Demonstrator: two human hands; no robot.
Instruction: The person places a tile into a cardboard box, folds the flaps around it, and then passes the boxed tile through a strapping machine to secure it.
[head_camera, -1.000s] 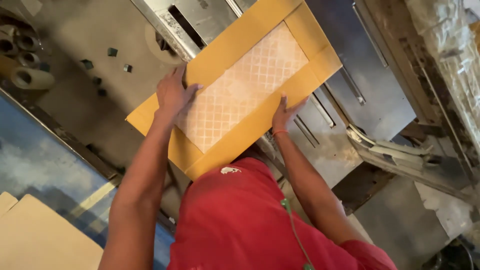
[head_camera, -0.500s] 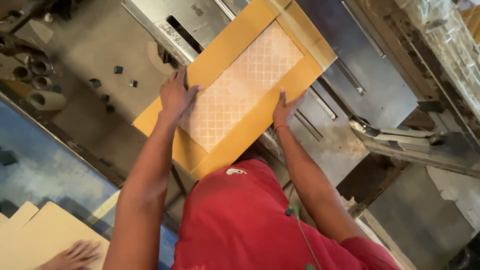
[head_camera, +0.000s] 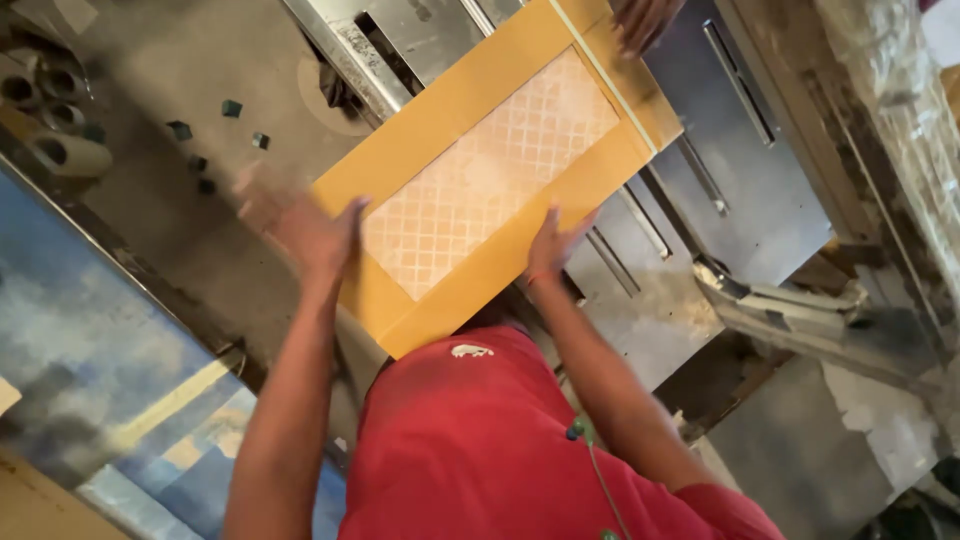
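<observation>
The person in the red shirt (head_camera: 500, 440) leans over a grey metal machine bench (head_camera: 740, 130) with a long wooden panel (head_camera: 490, 180) lying flat on it. The panel has an orange-brown frame and a pale middle field with a diamond lattice pattern. Its long axis runs diagonally, from the near corner just in front of the person's chest up and away toward the far right.

The left hand (head_camera: 310, 230) is open with the fingers spread, and it is blurred. It sits at the left long edge of the panel, near the close end, but I cannot tell if the palm touches the wood or hangs just beside it. The right hand (head_camera: 552, 243) is also open and flat, with the fingertips pressing on the right long edge of the frame. It grips nothing; it only leans on the wood. So the panel lies between the 2 hands and stretches away from both, and the right hand looks the more firmly in contact.

At the far end another person's hand (head_camera: 640, 20) rests on the panel. Several cardboard tubes (head_camera: 45, 120) lie at the left, and small dark blocks (head_camera: 215, 135) are scattered on the grey surface.
</observation>
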